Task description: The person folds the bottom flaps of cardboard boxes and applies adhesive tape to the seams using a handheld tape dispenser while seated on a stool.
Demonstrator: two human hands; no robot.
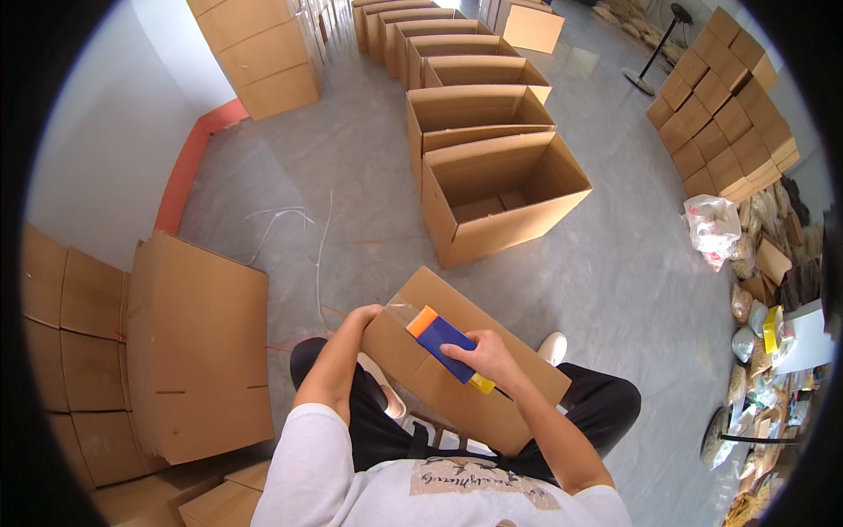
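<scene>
A closed cardboard box (pixel 439 386) lies tilted across my lap, between my knees. My right hand (pixel 486 357) is wrapped round a blue tape dispenser (pixel 445 345) with an orange end and a yellow part near my palm. The dispenser rests on or just over the box's top, its orange end toward the far left corner. A short stretch of clear tape (pixel 402 309) shows between that end and the box's edge. My left hand (pixel 372 314) grips the box at its far left end; its fingers are partly hidden by the edge.
Ahead, a row of open cardboard boxes (pixel 518 230) runs away across the grey floor. Flattened cartons (pixel 206 351) stand at my left. White straps (pixel 320 255) lie on the floor. Stacked boxes (pixel 724 123), bags (pixel 711 227) and a stand fan (pixel 659 53) are at the right.
</scene>
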